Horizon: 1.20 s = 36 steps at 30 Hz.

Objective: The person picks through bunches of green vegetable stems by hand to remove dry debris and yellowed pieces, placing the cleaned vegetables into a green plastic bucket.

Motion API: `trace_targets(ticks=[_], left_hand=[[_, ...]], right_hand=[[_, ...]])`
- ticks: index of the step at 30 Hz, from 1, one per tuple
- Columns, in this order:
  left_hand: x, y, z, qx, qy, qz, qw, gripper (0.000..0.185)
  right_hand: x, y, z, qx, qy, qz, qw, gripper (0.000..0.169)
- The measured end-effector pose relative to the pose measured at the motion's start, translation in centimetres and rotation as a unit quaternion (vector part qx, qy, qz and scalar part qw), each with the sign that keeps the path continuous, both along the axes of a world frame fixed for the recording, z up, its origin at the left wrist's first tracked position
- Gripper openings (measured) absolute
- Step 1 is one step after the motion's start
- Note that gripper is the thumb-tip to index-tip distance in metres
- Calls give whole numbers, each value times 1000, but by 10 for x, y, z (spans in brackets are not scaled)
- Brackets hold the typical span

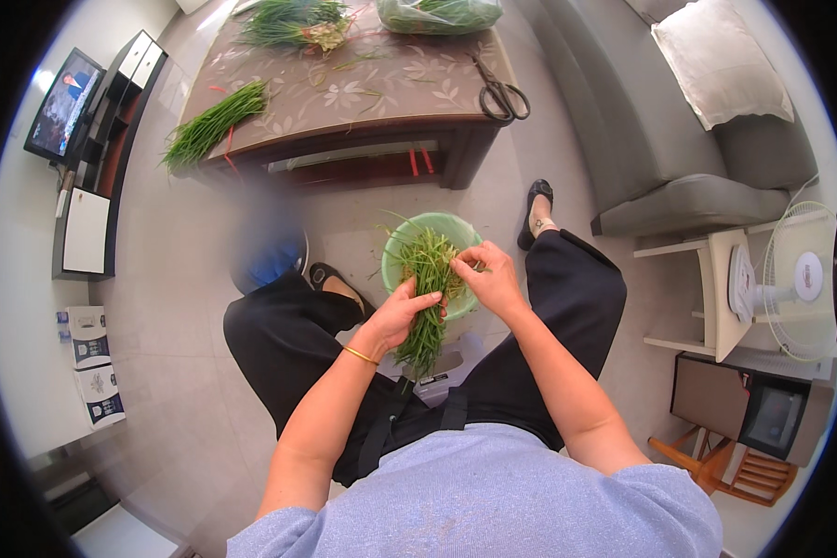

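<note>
My left hand (406,314) is wrapped around a bunch of green garlic chives (427,279), held between my knees with the long leaves hanging toward me. Over its right side, my right hand (492,279) has thumb and forefinger pinched at the pale stem ends, a bit of green showing by the fingers. Directly beneath is a light green plastic basin (469,234) on the floor; plant scraps inside it are partly hidden by the bunch.
Ahead stands a low table (307,104) bearing a chive bundle (216,122), a larger tied bunch (296,24), a plastic bag of greens (439,14) and black-handled scissors (499,94). A blue-lined bin (275,261) is left, a grey sofa (614,104) right, a fan (802,279) beyond.
</note>
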<state>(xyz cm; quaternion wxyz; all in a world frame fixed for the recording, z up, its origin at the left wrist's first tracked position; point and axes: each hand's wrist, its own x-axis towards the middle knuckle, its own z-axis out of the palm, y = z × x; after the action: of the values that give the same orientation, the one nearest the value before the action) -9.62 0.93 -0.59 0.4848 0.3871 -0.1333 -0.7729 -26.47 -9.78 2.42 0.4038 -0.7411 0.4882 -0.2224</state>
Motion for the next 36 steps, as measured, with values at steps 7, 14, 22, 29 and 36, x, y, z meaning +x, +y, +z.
trace_targets(ticks=[7,14,22,29,36], left_hand=[[0,0,5,11,9,-19,1000,29],[13,8,-14,84,-3,21,996,24],[22,4,-8,83,-30,54,995,21],[14,4,-10,68,-46,-11,997,20],[15,6,-9,58,-17,-39,997,12]], right_hand=[[-7,-7,-23,251,-193,-85,945,14],[-13,-29,-22,229,-398,-272,846,7],[-16,-19,-51,97,-42,-103,989,21],[16,-3,2,-46,-53,88,994,22],[11,-13,-4,-156,31,9,987,8]])
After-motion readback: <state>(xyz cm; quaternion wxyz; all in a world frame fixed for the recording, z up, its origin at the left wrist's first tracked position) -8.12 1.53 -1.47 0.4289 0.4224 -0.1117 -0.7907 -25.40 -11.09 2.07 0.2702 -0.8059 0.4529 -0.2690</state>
